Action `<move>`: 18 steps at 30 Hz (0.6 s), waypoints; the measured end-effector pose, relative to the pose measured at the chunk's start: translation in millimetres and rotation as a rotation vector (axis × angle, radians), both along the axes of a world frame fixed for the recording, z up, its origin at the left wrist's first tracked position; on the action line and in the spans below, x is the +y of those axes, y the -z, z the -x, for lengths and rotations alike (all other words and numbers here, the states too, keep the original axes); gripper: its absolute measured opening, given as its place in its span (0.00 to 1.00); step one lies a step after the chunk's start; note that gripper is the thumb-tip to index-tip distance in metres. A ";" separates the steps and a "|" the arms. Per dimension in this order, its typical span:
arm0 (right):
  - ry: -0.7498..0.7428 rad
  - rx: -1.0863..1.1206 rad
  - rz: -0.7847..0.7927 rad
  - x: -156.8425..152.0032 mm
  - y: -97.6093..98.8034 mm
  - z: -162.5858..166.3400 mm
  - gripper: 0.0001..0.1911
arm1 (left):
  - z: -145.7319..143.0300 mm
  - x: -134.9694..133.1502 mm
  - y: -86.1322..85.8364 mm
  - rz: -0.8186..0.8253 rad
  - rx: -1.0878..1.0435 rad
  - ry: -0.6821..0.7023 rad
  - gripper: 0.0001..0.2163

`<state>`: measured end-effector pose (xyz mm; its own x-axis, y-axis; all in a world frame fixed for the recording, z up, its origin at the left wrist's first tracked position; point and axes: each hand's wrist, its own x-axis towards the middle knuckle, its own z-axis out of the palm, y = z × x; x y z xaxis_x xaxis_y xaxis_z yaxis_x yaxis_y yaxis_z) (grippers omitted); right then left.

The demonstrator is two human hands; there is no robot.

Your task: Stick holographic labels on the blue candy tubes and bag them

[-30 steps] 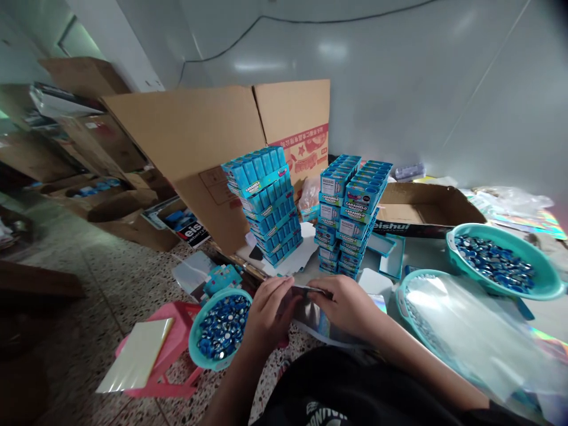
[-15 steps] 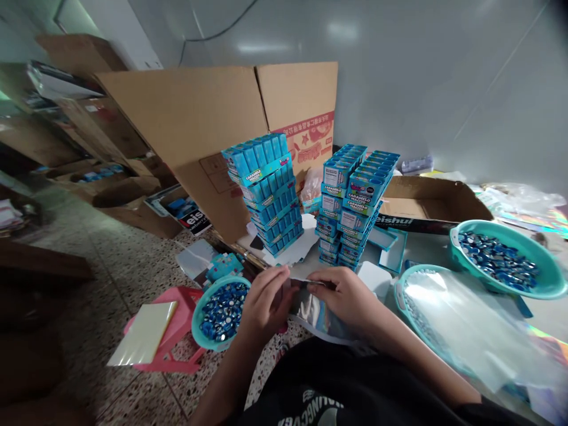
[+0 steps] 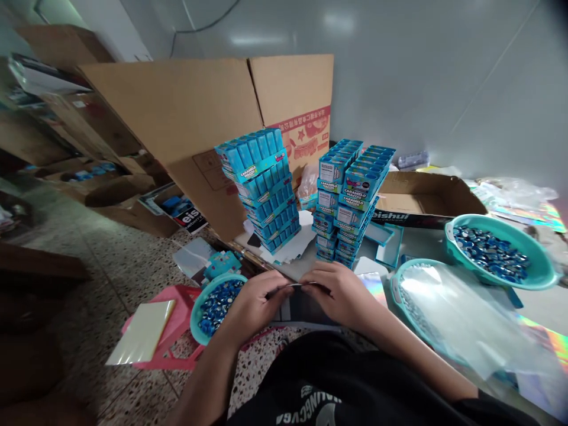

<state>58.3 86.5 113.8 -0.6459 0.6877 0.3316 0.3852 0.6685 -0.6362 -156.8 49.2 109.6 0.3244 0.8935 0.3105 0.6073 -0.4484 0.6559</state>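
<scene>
My left hand (image 3: 254, 302) and my right hand (image 3: 337, 291) both pinch the top edge of a shiny foil pouch (image 3: 306, 307) held low in front of me, fingers closed on it. A teal bowl of blue wrapped candies (image 3: 213, 302) sits just left of my left hand, on a pink stool (image 3: 166, 337). Behind the pouch rise two stacks of blue candy display boxes: a leaning stack (image 3: 265, 189) and a taller double stack (image 3: 348, 204).
At right, a teal basket covered with clear plastic (image 3: 437, 307) and another teal bowl of blue candies (image 3: 499, 251). Large open cardboard boxes (image 3: 195, 124) stand behind the stacks. A yellowish pad (image 3: 142, 331) lies on the stool. More cartons line the floor at left.
The pouch has been turned so its top edge faces me, held flatter between both hands. My view has shifted slightly up and right.
</scene>
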 end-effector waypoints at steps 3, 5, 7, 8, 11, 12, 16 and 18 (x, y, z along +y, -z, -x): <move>0.026 -0.045 -0.010 1.6 1.2 1.9 0.08 | -3.6 0.9 7.6 -0.198 0.050 -0.067 0.09; 0.056 -0.049 0.003 2.0 2.1 3.3 0.09 | -6.9 1.5 12.5 -0.378 0.119 -0.070 0.12; 0.087 -0.023 0.035 1.6 2.4 4.3 0.10 | -10.3 2.0 17.2 -0.506 0.193 -0.058 0.12; 0.101 -0.004 0.056 1.2 2.4 4.4 0.10 | -12.0 2.3 19.6 -0.556 0.213 -0.063 0.13; 0.138 0.043 0.119 -0.2 3.1 3.6 0.10 | -17.7 3.7 26.4 -0.634 0.192 -0.081 0.15; 0.148 0.049 0.133 -0.6 4.3 3.0 0.11 | -19.8 4.5 28.2 -0.646 0.173 -0.079 0.15; 0.160 0.046 0.157 0.5 18.1 0.1 0.13 | -27.0 8.3 29.9 -0.692 0.138 -0.093 0.10; 0.168 0.057 0.156 3.4 29.1 -0.4 0.14 | -29.4 8.5 29.8 -0.723 0.158 -0.092 0.08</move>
<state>58.8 89.9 84.7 -0.5014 0.8296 0.2456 0.4430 0.4900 -0.7508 -127.4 57.7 79.8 0.3476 0.5100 0.7869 0.7258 -0.6776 0.1186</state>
